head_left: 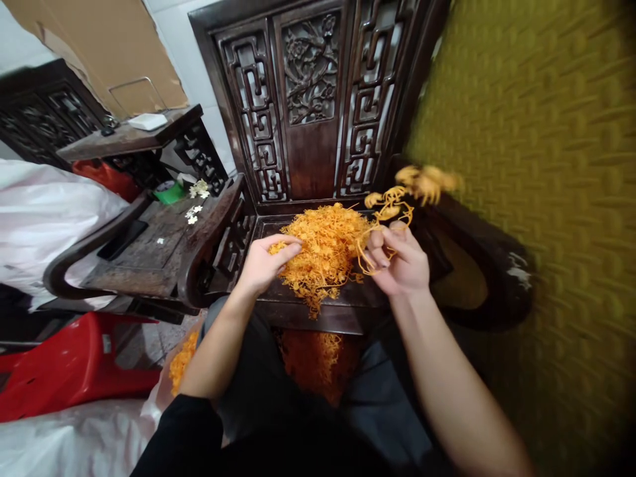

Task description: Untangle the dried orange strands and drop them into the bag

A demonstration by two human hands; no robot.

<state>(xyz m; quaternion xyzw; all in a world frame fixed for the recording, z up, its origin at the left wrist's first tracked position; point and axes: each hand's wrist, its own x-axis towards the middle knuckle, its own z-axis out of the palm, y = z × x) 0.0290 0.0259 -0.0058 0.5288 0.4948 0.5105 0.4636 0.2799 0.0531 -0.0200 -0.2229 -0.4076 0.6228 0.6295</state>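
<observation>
A heap of thin orange plastic pieces lies on the seat of a dark carved wooden chair. My left hand rests on the heap's left edge, fingers pinching a few pieces. My right hand is closed on a tangled strand of orange pieces that loops up and right; its far end is blurred above the chair's right armrest. More orange pieces lie below the seat's front edge, between my knees.
A second dark chair stands at the left with small white flowers and a green object on it. A red plastic stool and white sheeting lie at the left. A yellow-green textured surface fills the right.
</observation>
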